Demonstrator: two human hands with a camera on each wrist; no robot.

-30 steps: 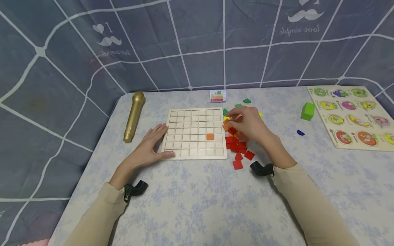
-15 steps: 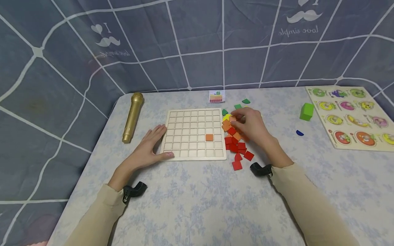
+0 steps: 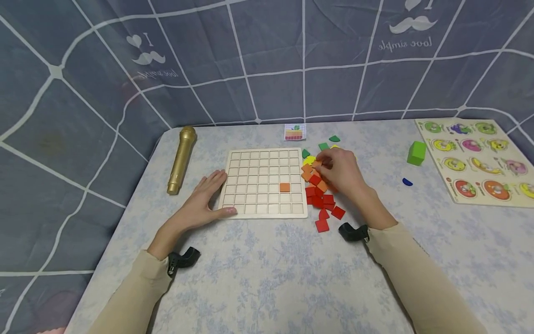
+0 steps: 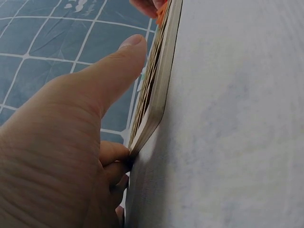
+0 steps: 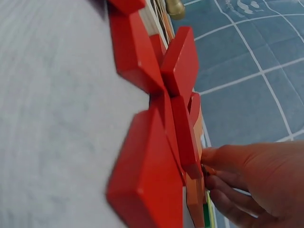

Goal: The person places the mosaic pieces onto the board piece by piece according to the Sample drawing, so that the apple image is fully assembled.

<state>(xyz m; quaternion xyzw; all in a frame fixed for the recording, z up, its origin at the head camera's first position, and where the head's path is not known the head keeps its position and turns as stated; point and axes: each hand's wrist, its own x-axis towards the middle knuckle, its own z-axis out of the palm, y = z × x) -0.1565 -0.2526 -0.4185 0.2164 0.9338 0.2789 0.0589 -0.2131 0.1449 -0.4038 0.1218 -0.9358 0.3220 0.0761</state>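
A pale floral-patterned table [image 3: 267, 278] sat against a grey-blue checked curtain [image 3: 267, 60], and right in the middle lay the wooden grid board [image 3: 263, 182], with a single orange tile [image 3: 284, 187] seated in one cell toward its right side. The left hand [image 3: 204, 198] lay flat with relaxed, straight fingers against the board's left edge, thumb along the near-left corner; the left wrist view showed that thumb [image 4: 111, 71] pressed up against the board's rim. Just off the board's right edge was the loose tile pile [image 3: 319, 195], red pieces nearer the person, orange ones farther back. The right hand [image 3: 340, 171] was down on the far part of that pile, fingers curled and pinching at an orange piece [image 3: 316, 163]; exactly how firm the pinch was, hard to tell. Left of the board lay a gold microphone [image 3: 181, 158]. Beyond the board's far right corner sat a small picture card [image 3: 295, 131]. Well to the board's right stood a green cube [image 3: 416, 152] and a fruit puzzle board [image 3: 475, 157]
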